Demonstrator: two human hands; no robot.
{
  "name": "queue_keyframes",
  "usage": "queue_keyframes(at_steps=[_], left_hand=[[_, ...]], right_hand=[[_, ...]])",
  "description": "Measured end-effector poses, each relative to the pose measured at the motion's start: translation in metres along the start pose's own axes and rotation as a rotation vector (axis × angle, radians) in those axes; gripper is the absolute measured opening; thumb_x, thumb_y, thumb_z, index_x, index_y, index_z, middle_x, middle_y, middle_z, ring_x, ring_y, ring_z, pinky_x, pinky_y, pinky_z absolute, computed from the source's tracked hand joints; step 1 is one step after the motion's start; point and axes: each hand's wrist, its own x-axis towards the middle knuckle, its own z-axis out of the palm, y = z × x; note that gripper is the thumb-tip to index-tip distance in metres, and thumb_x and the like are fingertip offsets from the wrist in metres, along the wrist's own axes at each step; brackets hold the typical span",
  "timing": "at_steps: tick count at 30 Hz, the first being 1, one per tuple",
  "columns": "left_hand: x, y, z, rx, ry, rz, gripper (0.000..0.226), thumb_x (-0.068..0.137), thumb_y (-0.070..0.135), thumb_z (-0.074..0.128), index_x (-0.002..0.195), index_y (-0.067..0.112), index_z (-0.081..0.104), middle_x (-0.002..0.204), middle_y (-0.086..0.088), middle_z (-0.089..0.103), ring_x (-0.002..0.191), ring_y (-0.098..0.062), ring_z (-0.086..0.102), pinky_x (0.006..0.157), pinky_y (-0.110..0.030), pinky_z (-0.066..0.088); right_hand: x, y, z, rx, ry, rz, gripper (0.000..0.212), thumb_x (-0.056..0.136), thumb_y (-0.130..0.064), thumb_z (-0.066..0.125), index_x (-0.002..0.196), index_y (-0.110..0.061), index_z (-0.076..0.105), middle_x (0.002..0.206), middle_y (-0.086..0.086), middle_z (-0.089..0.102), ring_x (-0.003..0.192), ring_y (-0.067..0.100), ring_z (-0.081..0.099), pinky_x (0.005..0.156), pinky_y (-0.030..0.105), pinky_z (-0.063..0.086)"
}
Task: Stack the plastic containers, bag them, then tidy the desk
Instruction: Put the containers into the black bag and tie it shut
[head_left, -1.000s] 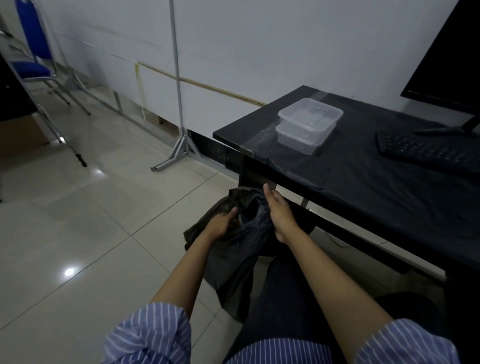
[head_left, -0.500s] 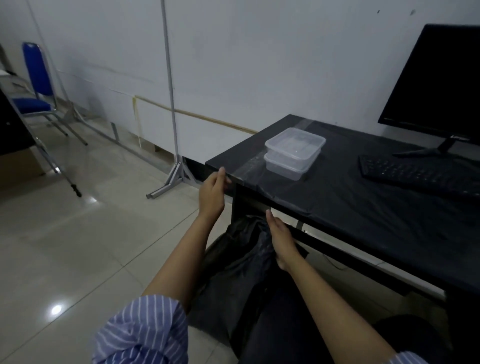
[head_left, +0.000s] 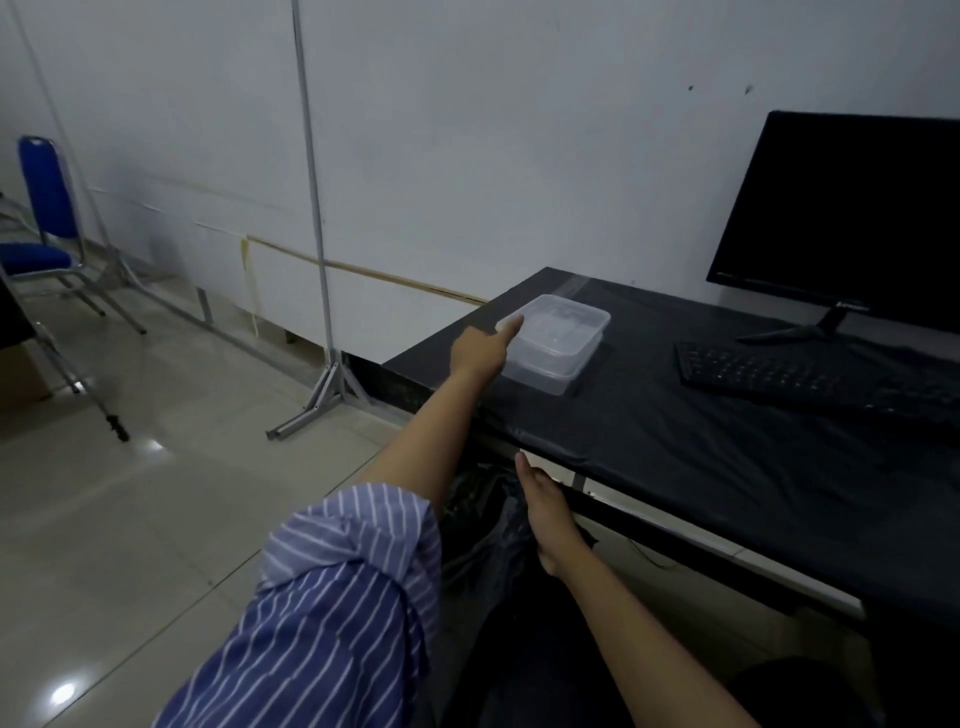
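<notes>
Left hand reaching out, finger touching near corner of stacked clear containers, not gripping; containers sitting on black desk just past hand. Right hand lying below desk edge, holding dark bag on lap. Keyboard, monitor sitting far right of left hand; blue chair standing far left on shiny tile floor

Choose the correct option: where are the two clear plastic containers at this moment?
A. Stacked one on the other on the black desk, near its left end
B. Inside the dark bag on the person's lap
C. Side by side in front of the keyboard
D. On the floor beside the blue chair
A: the clear plastic containers sit stacked on the black desk, where the left hand reaches their near corner.
</notes>
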Motion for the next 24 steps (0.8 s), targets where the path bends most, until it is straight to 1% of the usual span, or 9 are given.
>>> queue_keyframes(at_steps=[2,4,6,8,13,16,19,21,24], left_hand=[[0.0,0.001,0.002,-0.023,-0.022,-0.008,0.078,0.084,0.06,0.057,0.107,-0.014,0.062,0.108,-0.028,0.064,0.103,-0.04,0.061,0.085,-0.044,0.048],[-0.001,0.003,0.002,-0.071,-0.034,0.009,0.051,0.088,0.05,0.06,0.071,0.003,0.06,0.075,-0.014,0.061,0.078,-0.03,0.059,0.071,-0.039,0.043],[0.002,0.0,0.001,-0.144,-0.014,0.017,0.041,0.086,0.045,0.063,0.062,0.016,0.046,0.076,-0.008,0.054,0.073,-0.021,0.05,0.07,-0.036,0.041],[0.005,-0.004,-0.005,-0.222,0.008,0.018,0.034,0.081,0.047,0.064,0.067,0.021,0.046,0.092,-0.013,0.054,0.081,-0.023,0.05,0.075,-0.04,0.046],[-0.013,-0.011,-0.032,-0.583,0.055,0.016,0.022,0.097,0.026,0.052,0.082,0.014,0.042,0.09,-0.008,0.052,0.086,-0.025,0.056,0.072,-0.042,0.055],[-0.018,-0.032,-0.053,-0.65,0.153,0.019,0.023,0.098,0.029,0.05,0.08,0.016,0.043,0.093,-0.01,0.054,0.085,-0.027,0.058,0.062,-0.037,0.053],[-0.027,-0.065,-0.079,-0.618,0.225,-0.01,0.025,0.095,0.038,0.051,0.087,0.015,0.052,0.096,-0.01,0.058,0.096,-0.03,0.06,0.087,-0.048,0.05],[-0.035,-0.091,-0.094,-0.655,0.177,-0.058,0.042,0.091,0.042,0.052,0.107,0.004,0.058,0.113,-0.021,0.062,0.104,-0.036,0.062,0.093,-0.051,0.051],[-0.053,-0.128,-0.113,-0.732,0.089,-0.1,0.053,0.092,0.035,0.052,0.124,-0.008,0.052,0.117,-0.025,0.062,0.095,-0.034,0.066,0.076,-0.041,0.058]], right_hand=[[-0.001,0.0,0.0,-0.001,0.003,-0.009,0.036,0.095,-0.051,0.047,0.116,-0.023,0.056,0.101,-0.007,0.064,0.093,0.009,0.062,0.077,0.023,0.049],[-0.001,-0.001,-0.001,-0.001,0.005,-0.008,0.036,0.094,-0.051,0.047,0.115,-0.022,0.056,0.103,-0.006,0.064,0.094,0.01,0.062,0.078,0.024,0.049],[-0.002,-0.001,-0.001,-0.008,0.005,0.001,0.036,0.095,-0.052,0.046,0.115,-0.024,0.055,0.105,-0.004,0.063,0.094,0.01,0.061,0.078,0.024,0.048],[-0.002,-0.001,-0.001,-0.01,0.004,0.001,0.037,0.095,-0.051,0.045,0.119,-0.024,0.054,0.107,-0.004,0.06,0.093,0.009,0.058,0.079,0.023,0.046],[0.0,0.002,0.0,-0.023,-0.015,0.01,0.041,0.095,-0.053,0.045,0.123,-0.024,0.052,0.113,-0.004,0.058,0.09,0.003,0.056,0.081,0.023,0.043],[0.001,0.004,0.002,-0.027,-0.016,0.035,0.054,0.093,-0.056,0.045,0.134,-0.022,0.05,0.115,-0.004,0.059,0.092,0.007,0.057,0.079,0.024,0.046],[0.002,0.005,0.006,-0.038,-0.021,0.047,0.06,0.092,-0.06,0.043,0.139,-0.023,0.046,0.125,-0.003,0.057,0.1,0.013,0.056,0.082,0.026,0.046],[0.002,0.005,0.007,-0.036,-0.022,0.046,0.056,0.093,-0.061,0.04,0.138,-0.028,0.045,0.121,-0.005,0.056,0.102,0.013,0.055,0.084,0.027,0.045],[0.007,0.01,0.008,-0.039,-0.022,0.069,0.061,0.091,-0.064,0.041,0.14,-0.028,0.045,0.131,-0.002,0.057,0.109,0.016,0.057,0.091,0.031,0.047]])
